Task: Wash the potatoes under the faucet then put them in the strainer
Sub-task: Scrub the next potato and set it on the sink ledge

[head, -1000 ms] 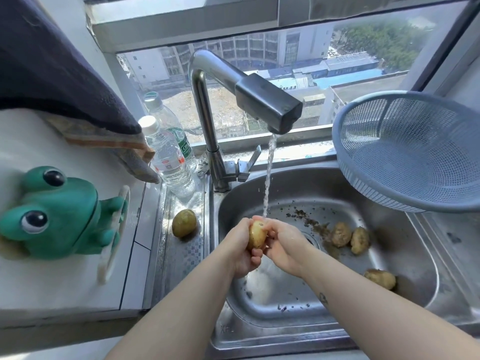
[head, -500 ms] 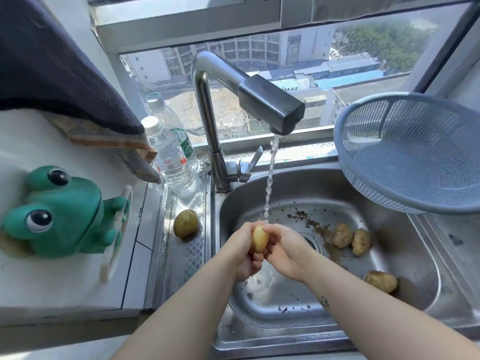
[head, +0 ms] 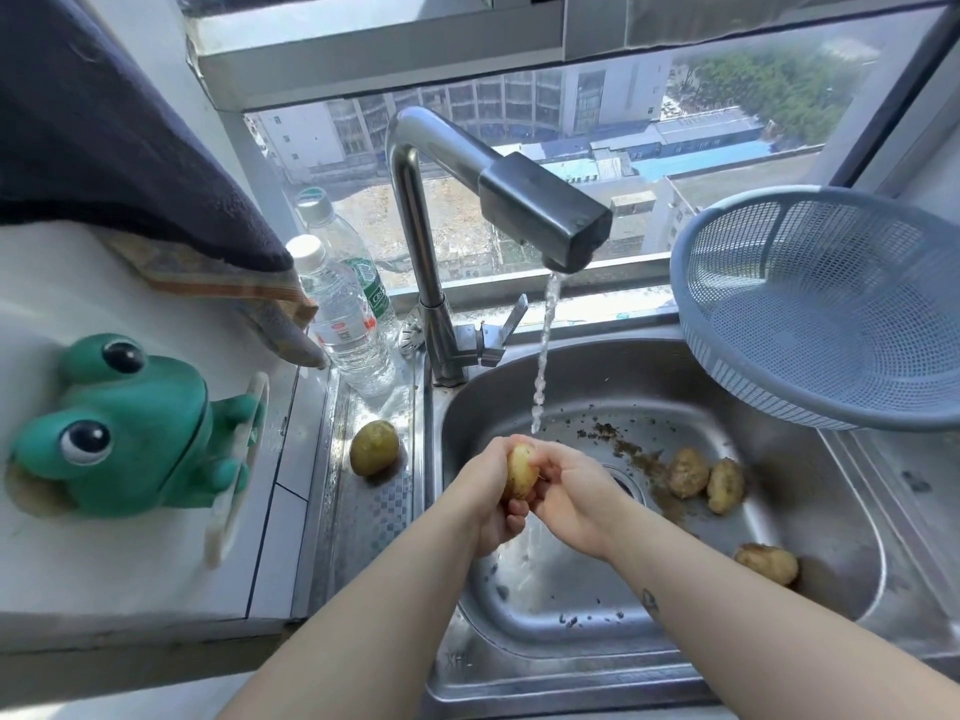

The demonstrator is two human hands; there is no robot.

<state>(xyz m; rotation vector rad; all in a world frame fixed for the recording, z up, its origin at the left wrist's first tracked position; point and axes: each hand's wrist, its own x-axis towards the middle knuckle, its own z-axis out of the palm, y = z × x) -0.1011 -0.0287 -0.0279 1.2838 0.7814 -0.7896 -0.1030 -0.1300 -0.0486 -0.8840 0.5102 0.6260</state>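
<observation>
Fingers (head: 515, 513) of left hand (head: 485, 496), right hand (head: 571, 493) grip potato (head: 521, 469) under faucet (head: 540, 210); strainer (head: 810, 304) right, three potatoes (head: 688, 472) in sink (head: 519, 678).

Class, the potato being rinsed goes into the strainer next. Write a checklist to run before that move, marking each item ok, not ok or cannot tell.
1. Water from the faucet reaches the potato: ok.
2. Left hand and right hand both grip it: ok.
3. Potato clean all round: cannot tell, its far side is hidden.
4. Strainer has room: ok, nothing visible in it.
5. Sink free of dirt: not ok, specks lie near the drain.
</observation>
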